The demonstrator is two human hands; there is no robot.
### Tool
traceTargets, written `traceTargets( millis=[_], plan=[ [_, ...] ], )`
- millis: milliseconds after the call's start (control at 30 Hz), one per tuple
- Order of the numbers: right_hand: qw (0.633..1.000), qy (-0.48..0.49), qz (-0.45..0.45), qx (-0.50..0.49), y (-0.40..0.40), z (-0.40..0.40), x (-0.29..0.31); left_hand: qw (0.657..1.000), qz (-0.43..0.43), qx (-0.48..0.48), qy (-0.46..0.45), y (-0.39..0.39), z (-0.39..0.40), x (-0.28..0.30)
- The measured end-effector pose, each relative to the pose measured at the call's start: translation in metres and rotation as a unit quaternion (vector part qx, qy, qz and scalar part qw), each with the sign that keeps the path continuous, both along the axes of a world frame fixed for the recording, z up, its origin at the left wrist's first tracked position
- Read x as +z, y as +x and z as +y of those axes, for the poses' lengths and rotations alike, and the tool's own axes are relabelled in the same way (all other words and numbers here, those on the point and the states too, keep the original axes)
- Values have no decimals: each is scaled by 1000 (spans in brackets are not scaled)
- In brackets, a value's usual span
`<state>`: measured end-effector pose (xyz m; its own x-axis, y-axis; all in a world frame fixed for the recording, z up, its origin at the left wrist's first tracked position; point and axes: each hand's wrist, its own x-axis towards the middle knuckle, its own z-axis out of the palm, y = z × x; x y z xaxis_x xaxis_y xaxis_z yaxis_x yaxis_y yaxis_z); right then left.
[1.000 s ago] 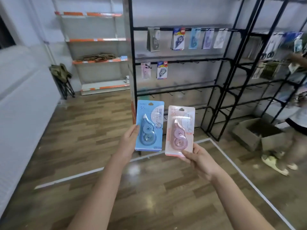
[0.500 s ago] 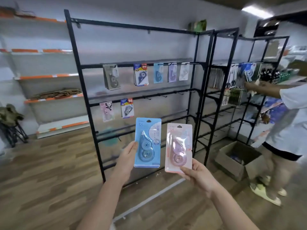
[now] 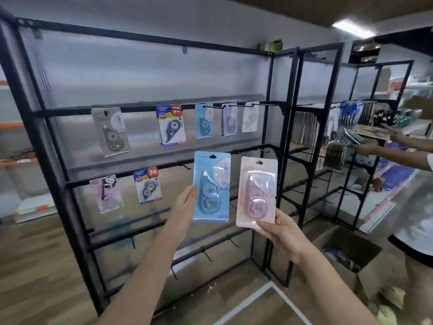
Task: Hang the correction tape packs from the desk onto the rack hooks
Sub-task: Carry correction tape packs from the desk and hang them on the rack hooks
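1. The left hand (image 3: pixel 185 205) pinches the blue correction tape pack (image 3: pixel 211 186) by its left edge, thumb on the front and the other fingers hidden behind the card; the pack stands upright with its hang hole at the top edge

2. The right hand (image 3: pixel 278 231) pinches the pink correction tape pack (image 3: pixel 257 192) at its bottom edge, thumb on the front near the lower right corner; this pack is also upright, just beside the blue one and apart from it

3. Both packs are held in the air in front of the black rack (image 3: pixel 54 160), level with its second rail; neither touches a hook yet

4. Bare hooks (image 3: pixel 263 150) stick out from the right end of that second rail, just above and behind the pink pack, and one more hook shows to the left of the blue pack's top corner. These look like the natural targets

5. To do it well, I judge it best to hang one pack at a time: lift it until the hang hole sits level with the hook tip, keep the card square to the hook, then slide it back along the hook

6. The low grip on the pink pack leaves its top free to wobble, so a steady approach matters there

7. The top rail's right end already carries blue, purple and white packs (image 3: pixel 228 121), so matching colours there is another option
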<state>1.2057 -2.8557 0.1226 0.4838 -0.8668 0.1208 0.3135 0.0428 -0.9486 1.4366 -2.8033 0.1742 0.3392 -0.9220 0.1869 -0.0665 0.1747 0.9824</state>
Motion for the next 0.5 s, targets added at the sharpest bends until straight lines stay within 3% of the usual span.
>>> traceTargets(
  millis=[333,500],
  plan=[
    [999,-16,-37,25,-7,-165,25,998,43,39,-25,-18,-173,30],
    [998,-26,1,52,4,-231,22,995,14,81,-52,-9,-241,42]
  ],
)
